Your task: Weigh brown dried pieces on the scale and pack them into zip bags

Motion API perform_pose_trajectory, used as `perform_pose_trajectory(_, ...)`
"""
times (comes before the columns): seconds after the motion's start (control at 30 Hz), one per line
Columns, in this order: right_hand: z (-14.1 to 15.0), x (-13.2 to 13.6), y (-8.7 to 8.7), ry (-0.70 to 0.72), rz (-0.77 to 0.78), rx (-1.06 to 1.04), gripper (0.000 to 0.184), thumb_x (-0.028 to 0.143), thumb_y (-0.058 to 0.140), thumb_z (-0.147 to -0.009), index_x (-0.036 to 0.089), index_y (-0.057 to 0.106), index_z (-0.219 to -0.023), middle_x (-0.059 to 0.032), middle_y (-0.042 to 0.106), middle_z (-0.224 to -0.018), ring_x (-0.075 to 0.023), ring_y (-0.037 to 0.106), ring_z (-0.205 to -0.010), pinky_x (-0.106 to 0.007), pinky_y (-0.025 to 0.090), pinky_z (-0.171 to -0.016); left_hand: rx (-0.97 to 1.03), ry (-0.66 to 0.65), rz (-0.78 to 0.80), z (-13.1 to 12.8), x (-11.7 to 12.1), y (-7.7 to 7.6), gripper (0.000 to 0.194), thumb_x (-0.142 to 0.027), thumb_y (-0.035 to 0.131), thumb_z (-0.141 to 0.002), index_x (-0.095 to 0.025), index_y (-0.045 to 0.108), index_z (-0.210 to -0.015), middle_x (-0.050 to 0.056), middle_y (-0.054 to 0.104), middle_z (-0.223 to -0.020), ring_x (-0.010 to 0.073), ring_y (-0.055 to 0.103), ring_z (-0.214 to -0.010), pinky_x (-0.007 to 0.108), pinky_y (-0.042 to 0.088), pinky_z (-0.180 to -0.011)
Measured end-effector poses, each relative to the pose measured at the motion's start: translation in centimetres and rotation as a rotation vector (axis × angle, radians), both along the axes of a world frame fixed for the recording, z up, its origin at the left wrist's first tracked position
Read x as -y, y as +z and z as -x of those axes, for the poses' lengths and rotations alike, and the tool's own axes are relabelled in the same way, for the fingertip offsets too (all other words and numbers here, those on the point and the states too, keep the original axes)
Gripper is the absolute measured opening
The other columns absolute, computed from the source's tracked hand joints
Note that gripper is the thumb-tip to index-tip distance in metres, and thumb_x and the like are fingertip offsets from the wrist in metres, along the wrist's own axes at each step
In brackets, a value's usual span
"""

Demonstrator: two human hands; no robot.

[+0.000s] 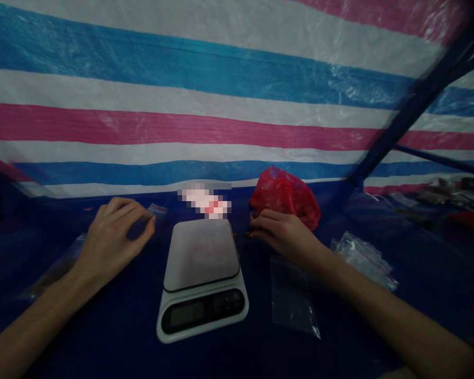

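Observation:
My left hand (116, 231) hovers left of the scale, thumb and forefinger curved in a ring with a small gap at the tips. A small clear zip bag (158, 209) shows just beyond those fingertips; I cannot tell whether they touch it. My right hand (280, 231) is closed in front of a red plastic bag (286, 192), its fingertips bent down near small brown pieces (247, 234). Whatever is between them is too dark to make out. Between the hands stands a white kitchen scale (202, 255), its plate bare and its display unreadable.
An open-looking clear bag (294, 297) lies right of the scale, with a stack of zip bags (365, 258) farther right. A filled clear bag (59, 263) is under my left forearm. Dark packets (442, 192) lie far right. Striped sheeting (205, 121) hangs behind, beside a blue post (403, 116).

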State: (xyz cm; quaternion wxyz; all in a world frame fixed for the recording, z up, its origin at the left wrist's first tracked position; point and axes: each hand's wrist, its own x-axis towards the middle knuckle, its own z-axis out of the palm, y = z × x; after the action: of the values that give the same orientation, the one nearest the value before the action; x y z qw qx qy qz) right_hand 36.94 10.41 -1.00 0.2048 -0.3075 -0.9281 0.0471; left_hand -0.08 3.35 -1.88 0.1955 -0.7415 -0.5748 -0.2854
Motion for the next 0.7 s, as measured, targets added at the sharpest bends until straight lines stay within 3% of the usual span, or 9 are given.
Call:
perform_pose_trajectory(0.13, 0.4, 1.1, -1.7, -0.080, -0.032, 0.171, 0.018, 0.017, 0.069, -0.096, 0.016, 0.071, -0.114, -0.0118, 0.072, -0.111, -0.0238, 0.074, -0.084, -0.033, 0.057, -0.068, 0.021, 0.005, 0.007, 0.2, 0.0, -0.3, 0.018, -0.035, 0.054, -0.096, -0.026, 0.064, -0.084, 0.004, 0.070, -0.084, 0.0278, 0.061, -0.093, 0.045, 0.048, -0.083)
perform_pose_trajectory(0.27, 0.7, 1.6, -2.8, -0.066, -0.054, 0.165, 0.028, 0.009, 0.065, -0.095, 0.016, 0.066, -0.122, -0.0119, 0.070, -0.108, -0.0254, 0.071, -0.090, -0.035, 0.057, -0.072, 0.028, 0.008, 0.013, 0.4, 0.1, -0.6, 0.016, -0.035, 0.056, -0.096, -0.025, 0.063, -0.086, 0.004, 0.070, -0.085, 0.0281, 0.061, -0.093, 0.045, 0.049, -0.082)
perform_pose_trajectory(0.43, 0.9, 2.0, -2.5, -0.003, 0.000, 0.140, 0.032, -0.003, 0.061, -0.087, 0.018, 0.066, -0.110, -0.0101, 0.068, -0.106, -0.0249, 0.067, -0.091, -0.037, 0.056, -0.076, 0.042, 0.019, 0.029, 0.8, 0.0, -0.7, 0.012, -0.035, 0.056, -0.095, -0.028, 0.063, -0.088, 0.004, 0.070, -0.085, 0.0294, 0.062, -0.094, 0.047, 0.049, -0.085)
perform_pose_trajectory(0.7, 1.2, 2.2, -2.5, 0.004, 0.070, 0.117, 0.017, 0.004, 0.061, -0.093, 0.019, 0.067, -0.099, -0.0053, 0.066, -0.095, -0.0186, 0.064, -0.078, -0.031, 0.052, -0.067, 0.098, 0.067, 0.031, 1.3, 0.2, -1.4, 0.009, -0.039, 0.057, -0.093, -0.033, 0.062, -0.089, 0.002, 0.069, -0.091, 0.0299, 0.062, -0.099, 0.050, 0.050, -0.093)
